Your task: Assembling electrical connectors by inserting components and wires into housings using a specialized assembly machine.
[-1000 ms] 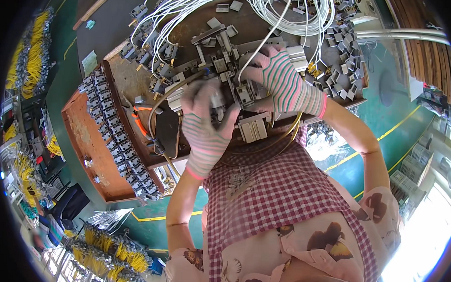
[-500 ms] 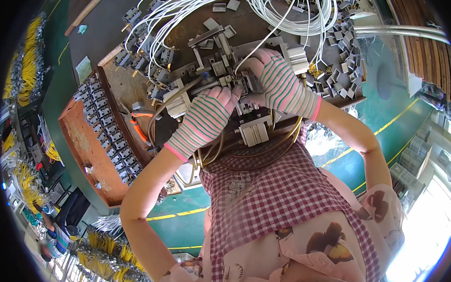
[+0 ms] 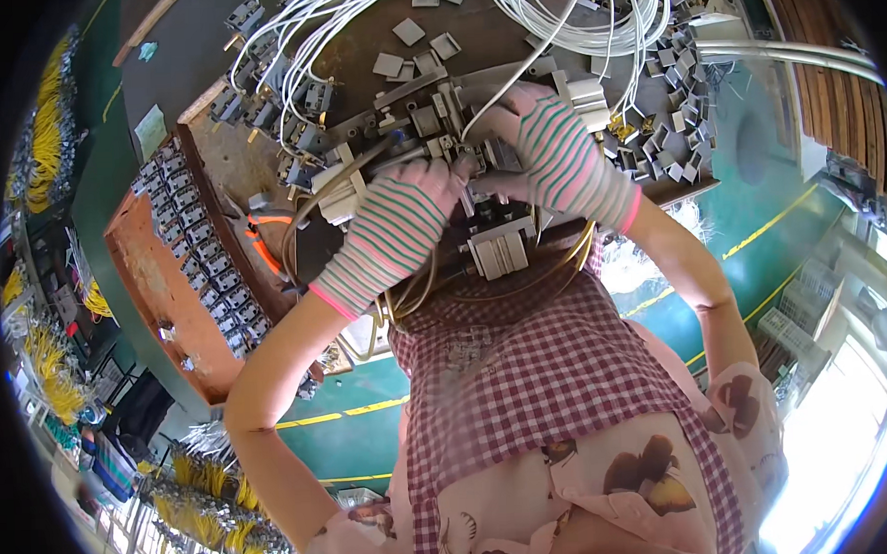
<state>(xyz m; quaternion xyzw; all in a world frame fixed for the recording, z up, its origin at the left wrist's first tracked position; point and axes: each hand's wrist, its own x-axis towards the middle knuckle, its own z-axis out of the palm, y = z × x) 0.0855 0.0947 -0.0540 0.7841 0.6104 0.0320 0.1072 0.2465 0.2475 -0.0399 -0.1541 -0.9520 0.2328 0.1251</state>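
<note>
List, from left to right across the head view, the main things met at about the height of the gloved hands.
Reddish-brown tray, orange-handled pliers, left gloved hand, right gloved hand, loose grey metal pieces, stacked brown boards.

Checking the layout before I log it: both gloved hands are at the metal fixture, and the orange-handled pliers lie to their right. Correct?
Not quite: the pliers lie to the left, as the head view shows. The left hand and right hand are indeed both at the metal fixture.
</note>
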